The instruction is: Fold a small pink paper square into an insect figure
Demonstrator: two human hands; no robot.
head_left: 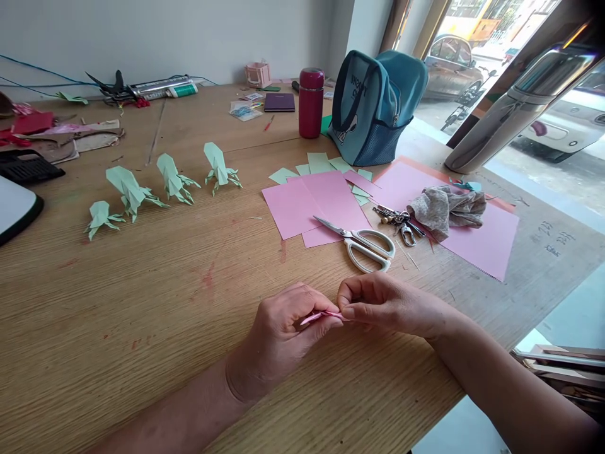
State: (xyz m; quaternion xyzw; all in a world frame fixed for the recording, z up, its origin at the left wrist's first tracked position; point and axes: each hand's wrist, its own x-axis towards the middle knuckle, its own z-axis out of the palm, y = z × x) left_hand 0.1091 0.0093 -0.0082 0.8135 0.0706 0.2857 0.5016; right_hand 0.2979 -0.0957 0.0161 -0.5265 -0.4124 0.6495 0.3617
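Note:
Both hands meet near the front edge of the wooden table (142, 302). My left hand (283, 328) and my right hand (378, 302) pinch a small folded piece of pink paper (321, 314) between their fingertips. Most of the piece is hidden by the fingers. White-handled scissors (363, 243) lie just beyond the hands, partly on a stack of pink paper sheets (312, 205).
Several green origami figures (132, 192) stand at the left. A larger pink sheet (486, 243) holds a crumpled cloth (447, 208) and keys (399, 221). Farther back are light green paper squares (319, 164), a red bottle (311, 103) and a teal bag (373, 107). Tools and scraps (118, 88) lie at the far left.

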